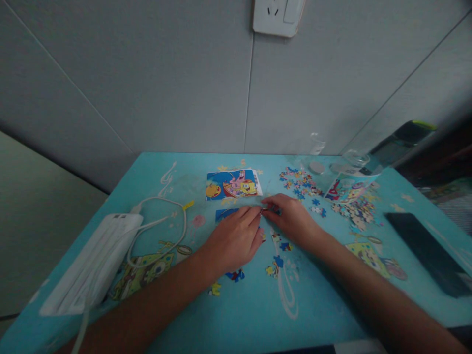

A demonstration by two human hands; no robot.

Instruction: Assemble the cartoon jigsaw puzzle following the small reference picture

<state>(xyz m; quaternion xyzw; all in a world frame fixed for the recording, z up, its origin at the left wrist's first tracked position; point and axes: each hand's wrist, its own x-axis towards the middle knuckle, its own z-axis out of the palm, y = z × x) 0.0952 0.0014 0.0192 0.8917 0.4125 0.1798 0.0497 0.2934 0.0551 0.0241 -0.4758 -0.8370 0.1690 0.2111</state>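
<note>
Head view, hands meeting mid-table, edges apart

Here's the single head view, looking forward and down from the wearer's eye level, both forearms entering from below, the worktop fairly near, the wall filling the top.

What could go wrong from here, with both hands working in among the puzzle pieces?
The left hand lies over part of the blue assembled section, so its palm might drag that section out of line. Loose pieces sit close below the right hand, and its forearm could sweep them aside. The white cable loops beside the left forearm; a snag might tug the power bank.
</note>
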